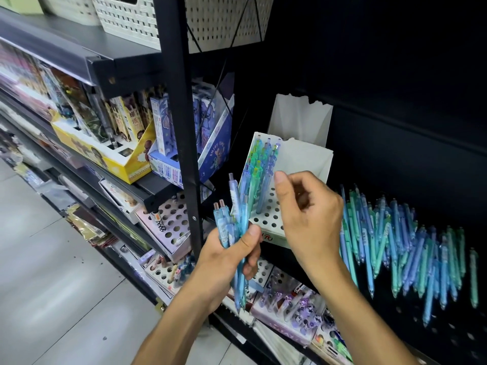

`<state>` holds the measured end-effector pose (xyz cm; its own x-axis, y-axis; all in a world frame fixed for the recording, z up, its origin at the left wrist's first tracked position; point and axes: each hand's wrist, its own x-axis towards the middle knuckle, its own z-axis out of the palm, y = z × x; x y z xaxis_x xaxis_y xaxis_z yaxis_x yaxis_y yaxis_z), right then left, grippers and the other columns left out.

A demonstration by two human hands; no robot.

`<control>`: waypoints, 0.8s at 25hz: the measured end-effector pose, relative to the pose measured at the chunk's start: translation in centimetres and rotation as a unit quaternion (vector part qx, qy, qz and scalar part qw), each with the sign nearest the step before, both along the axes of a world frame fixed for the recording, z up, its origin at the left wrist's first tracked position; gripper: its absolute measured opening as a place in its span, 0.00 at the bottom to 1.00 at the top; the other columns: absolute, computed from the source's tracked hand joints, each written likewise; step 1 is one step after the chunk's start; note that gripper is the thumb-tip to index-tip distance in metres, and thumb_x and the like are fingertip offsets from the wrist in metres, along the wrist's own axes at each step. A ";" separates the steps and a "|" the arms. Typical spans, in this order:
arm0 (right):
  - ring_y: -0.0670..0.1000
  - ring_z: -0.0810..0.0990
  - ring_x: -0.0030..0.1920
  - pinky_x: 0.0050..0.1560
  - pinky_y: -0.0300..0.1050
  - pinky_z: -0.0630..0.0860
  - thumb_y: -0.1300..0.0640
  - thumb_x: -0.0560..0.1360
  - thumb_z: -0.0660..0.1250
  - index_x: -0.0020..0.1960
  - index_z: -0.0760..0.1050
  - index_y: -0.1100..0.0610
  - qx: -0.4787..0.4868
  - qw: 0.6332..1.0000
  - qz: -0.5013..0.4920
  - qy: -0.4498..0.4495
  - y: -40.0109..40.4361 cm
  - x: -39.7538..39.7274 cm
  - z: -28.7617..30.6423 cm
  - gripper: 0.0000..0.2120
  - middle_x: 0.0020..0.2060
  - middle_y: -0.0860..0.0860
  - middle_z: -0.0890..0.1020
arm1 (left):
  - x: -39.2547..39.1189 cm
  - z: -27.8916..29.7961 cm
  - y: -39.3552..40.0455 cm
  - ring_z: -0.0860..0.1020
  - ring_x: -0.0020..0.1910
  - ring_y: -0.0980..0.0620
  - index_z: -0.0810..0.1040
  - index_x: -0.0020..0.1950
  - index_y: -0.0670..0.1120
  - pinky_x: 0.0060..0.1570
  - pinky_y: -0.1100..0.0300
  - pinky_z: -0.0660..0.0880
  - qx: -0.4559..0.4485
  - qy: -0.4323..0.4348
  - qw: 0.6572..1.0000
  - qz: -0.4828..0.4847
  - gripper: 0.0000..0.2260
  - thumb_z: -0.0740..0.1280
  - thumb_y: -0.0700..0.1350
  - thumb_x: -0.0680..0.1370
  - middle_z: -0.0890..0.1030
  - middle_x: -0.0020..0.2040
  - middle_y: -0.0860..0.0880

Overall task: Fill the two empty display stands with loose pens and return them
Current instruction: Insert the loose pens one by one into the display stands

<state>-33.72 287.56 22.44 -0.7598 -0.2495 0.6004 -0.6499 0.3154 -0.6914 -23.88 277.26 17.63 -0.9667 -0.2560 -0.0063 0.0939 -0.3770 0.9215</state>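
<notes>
My left hand [232,252] grips a bunch of blue and teal pens [233,219], tips down, in front of the shelf post. A white display stand [303,159] with a holed base stands on the dark shelf; several blue-green pens [259,169] stand in its left rows. My right hand [308,209] hovers in front of that stand with fingers loosely curled and holds nothing. A second white stand [300,119] sits behind the first, with no pens visible in it. A heap of loose pens [411,241] lies on the shelf to the right.
A black upright post [184,122] divides the shelving left of the stand. Yellow [105,151] and blue [210,154] product boxes fill the left shelf. Lower shelves hold other pen displays [290,306]. Grey floor tiles [52,272] lie at the left.
</notes>
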 end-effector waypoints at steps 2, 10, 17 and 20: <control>0.43 0.76 0.31 0.33 0.35 0.70 0.50 0.77 0.70 0.48 0.83 0.53 0.013 0.989 0.107 -0.102 0.0 0.9 1.0 0.07 0.37 0.43 0.83 | 0.1 -0.2 0.2 0.69 0.24 0.53 0.75 0.36 0.49 0.26 0.60 0.69 -0.030 0.018 0.998 -0.049 0.14 0.73 0.55 0.75 0.72 0.27 0.49; 0.49 0.79 0.33 0.32 0.42 0.76 0.58 0.77 0.70 0.46 0.81 0.57 -0.256 0.950 0.119 -0.136 1.9 0.0 6.2 0.03 0.36 0.53 0.84 | 0.8 0.2 0.6 0.71 0.25 0.53 0.76 0.37 0.48 0.27 0.62 0.72 -0.079 -0.046 0.995 -0.039 0.14 0.73 0.56 0.72 0.74 0.28 0.48; 0.51 0.82 0.34 0.37 0.45 0.81 0.59 0.76 0.71 0.47 0.81 0.57 -0.199 0.967 0.053 -0.150 1.5 -0.9 1.7 0.01 0.38 0.54 0.84 | 0.6 -0.1 -0.7 0.68 0.26 0.54 0.74 0.43 0.45 0.27 0.63 0.71 0.185 -0.107 0.970 0.116 0.11 0.69 0.52 0.75 0.70 0.29 0.49; 0.54 0.84 0.37 0.40 0.52 0.83 0.58 0.76 0.72 0.46 0.81 0.55 -0.176 0.968 0.057 -0.170 0.5 -0.5 0.0 0.01 0.38 0.53 0.84 | 0.5 0.1 -1.0 0.71 0.25 0.56 0.77 0.43 0.47 0.27 0.62 0.75 0.299 -0.115 0.941 0.113 0.09 0.69 0.52 0.74 0.72 0.29 0.52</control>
<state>-34.20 288.10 22.47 -0.9078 -0.1692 0.3839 -0.3831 -0.0385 -0.9229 -23.33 276.28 17.76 -0.8438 -0.3392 -0.4159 0.0585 -0.8285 0.5569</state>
